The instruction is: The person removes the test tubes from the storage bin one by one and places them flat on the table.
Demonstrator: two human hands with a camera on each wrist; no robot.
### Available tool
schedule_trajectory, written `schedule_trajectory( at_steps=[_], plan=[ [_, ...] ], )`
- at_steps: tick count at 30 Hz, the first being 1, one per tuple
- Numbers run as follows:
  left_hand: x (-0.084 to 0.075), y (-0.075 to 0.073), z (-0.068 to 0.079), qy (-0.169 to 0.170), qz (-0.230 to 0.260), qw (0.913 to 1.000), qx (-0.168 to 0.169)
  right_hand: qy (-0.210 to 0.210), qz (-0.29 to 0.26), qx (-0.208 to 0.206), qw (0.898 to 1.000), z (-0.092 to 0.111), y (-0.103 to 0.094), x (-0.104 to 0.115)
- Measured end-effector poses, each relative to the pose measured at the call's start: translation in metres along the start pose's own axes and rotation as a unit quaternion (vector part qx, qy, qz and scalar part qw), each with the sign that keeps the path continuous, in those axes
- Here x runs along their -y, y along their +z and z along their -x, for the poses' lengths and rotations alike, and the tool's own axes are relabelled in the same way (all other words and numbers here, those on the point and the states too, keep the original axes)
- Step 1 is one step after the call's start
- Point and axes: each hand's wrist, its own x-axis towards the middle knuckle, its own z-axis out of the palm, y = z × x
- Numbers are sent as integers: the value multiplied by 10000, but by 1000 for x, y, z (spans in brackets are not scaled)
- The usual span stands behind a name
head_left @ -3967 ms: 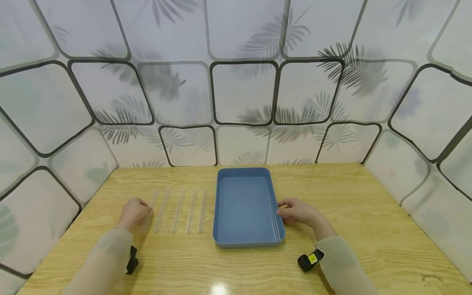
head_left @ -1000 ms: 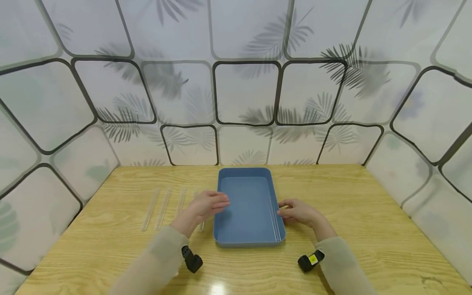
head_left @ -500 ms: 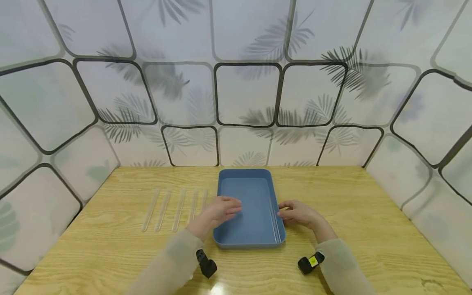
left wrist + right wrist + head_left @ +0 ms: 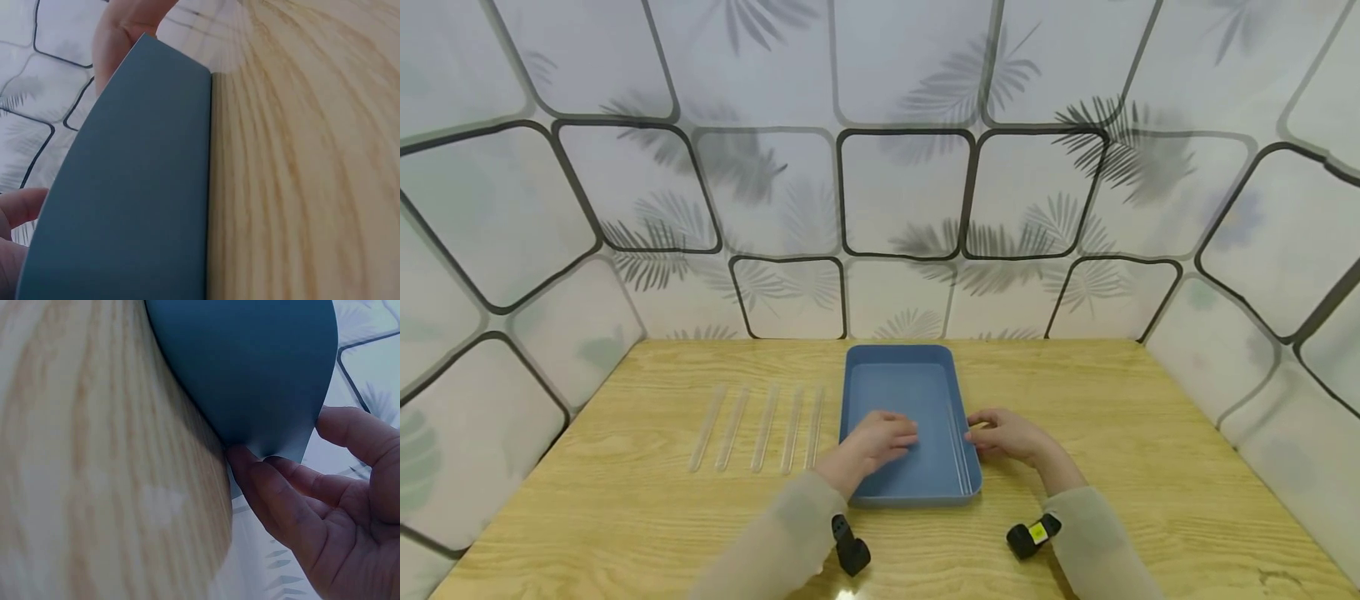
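A blue rectangular tray (image 4: 897, 383) lies on the wooden table. Along its right inner side rests clear, slender glassware (image 4: 958, 454) that looks like a test tube. My left hand (image 4: 876, 446) hangs over the tray's near-left part, fingers loosely bent and apart from the glassware, with nothing visible in them. At the tray's right side, my right hand (image 4: 1011, 435) holds it: the thumb lies at the rim and the fingers (image 4: 275, 487) press the outer wall near the base. Left of the tray, several clear test tubes (image 4: 765, 429) with rounded near ends lie in a row.
The wooden table (image 4: 1075, 383) meets a patterned curtain (image 4: 898, 192) at the back and both sides. In the left wrist view, the tray's outer wall (image 4: 137, 175) rises beside the hand. A black wrist camera (image 4: 852, 550) sits on the left sleeve.
My left hand has gone from the leftmost test tube, rightward across the row, to over the tray, and is still moving right. My right hand stays at the tray's right side.
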Motion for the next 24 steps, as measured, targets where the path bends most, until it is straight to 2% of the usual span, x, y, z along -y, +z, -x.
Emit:
schedule_trajectory(
  at_steps=[9,24],
  plan=[
    [10,18,-10,-99,15,9999,35,-15,29,-19,10000,1,0,0],
    [13,39,-14,-274,90,9996,67,74,21,-34,10000,2,1,2]
  ],
)
